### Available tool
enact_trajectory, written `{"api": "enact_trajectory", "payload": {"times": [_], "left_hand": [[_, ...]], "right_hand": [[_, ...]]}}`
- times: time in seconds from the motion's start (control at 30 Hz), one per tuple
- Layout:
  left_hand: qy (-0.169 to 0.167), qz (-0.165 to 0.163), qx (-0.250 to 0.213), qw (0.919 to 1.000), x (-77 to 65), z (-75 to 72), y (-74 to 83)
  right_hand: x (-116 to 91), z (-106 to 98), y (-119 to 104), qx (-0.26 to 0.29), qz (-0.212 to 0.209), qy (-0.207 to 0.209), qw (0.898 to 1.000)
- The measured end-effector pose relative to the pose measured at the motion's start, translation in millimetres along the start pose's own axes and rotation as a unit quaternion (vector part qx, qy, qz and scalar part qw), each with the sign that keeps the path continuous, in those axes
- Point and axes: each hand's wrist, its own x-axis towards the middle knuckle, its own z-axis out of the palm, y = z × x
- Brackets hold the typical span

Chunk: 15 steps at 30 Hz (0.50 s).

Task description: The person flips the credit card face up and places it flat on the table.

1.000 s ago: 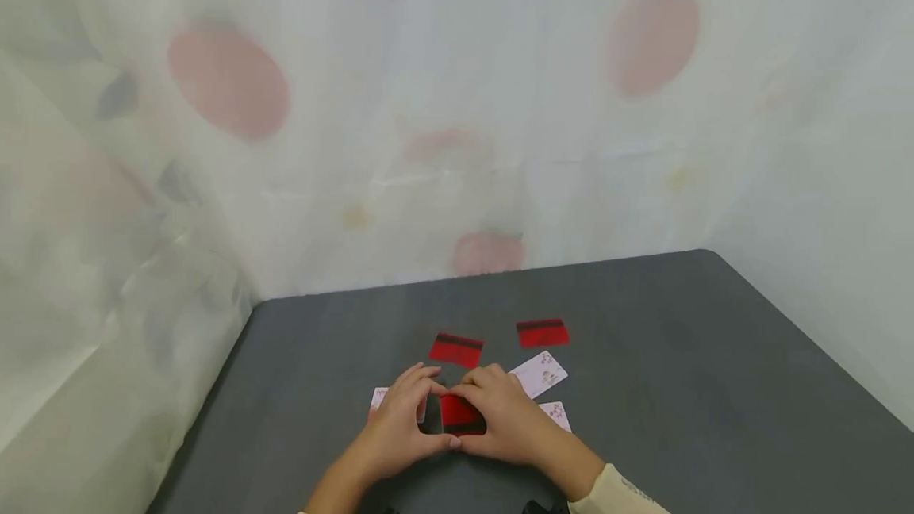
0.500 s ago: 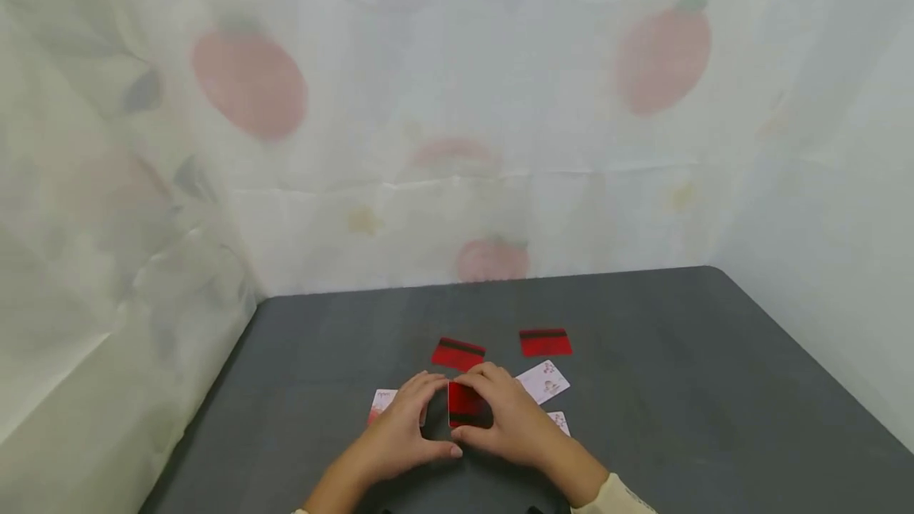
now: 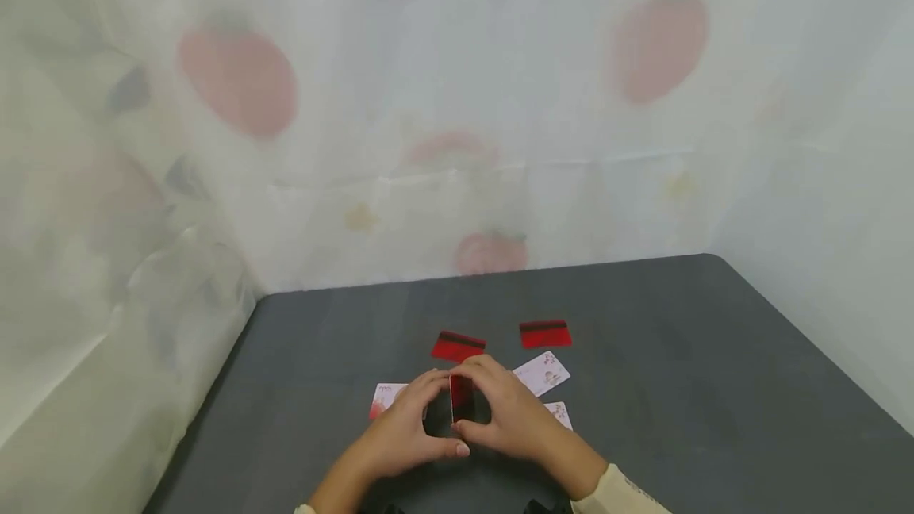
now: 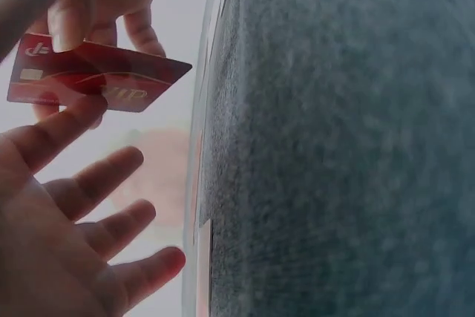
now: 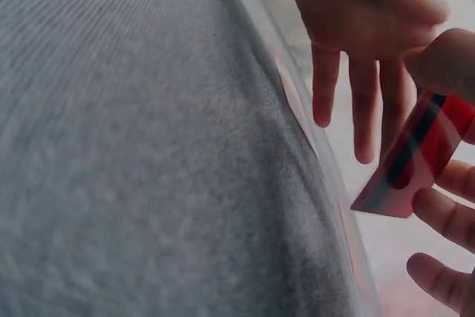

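- Pale sheet [image 3: 571,101] with faded red fruit shapes is hanging behind a dark grey table [image 3: 657,355].
- One pink-and-white flat card [image 3: 383,397] is lying at left, partly hiding behind the left hand [image 3: 401,433], whose fingers are spreading loosely, gripping nothing.
- Between the hands, a shiny red plastic card [image 3: 461,399] is tilting up; it is probably light, stiff and slippery, so its edges are looking best for pinching.
- The right hand [image 3: 510,407] is pinching it between thumb and fingers.
- Two red striped cards [image 3: 458,346] [image 3: 545,334] and two white flowery cards [image 3: 544,373] [image 3: 560,414] are lying nearby; more table is stretching rightward, likely giving moving room.
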Motion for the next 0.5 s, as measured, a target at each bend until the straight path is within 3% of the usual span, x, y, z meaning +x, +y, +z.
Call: {"api": "enact_trajectory", "payload": {"times": [0.2, 0.5], "left_hand": [[-0.020, 0.003, -0.009, 0.9998, 2.1, -2.9, -1.9], [-0.006, -0.018, -0.043, 0.9989, -6.6, 0.4, -9.9]], "right_hand": [[-3, 5, 4, -0.026, -0.012, 0.021, 0.999], [-1, 12, 3, -0.039, -0.011, 0.020, 0.999]]}}
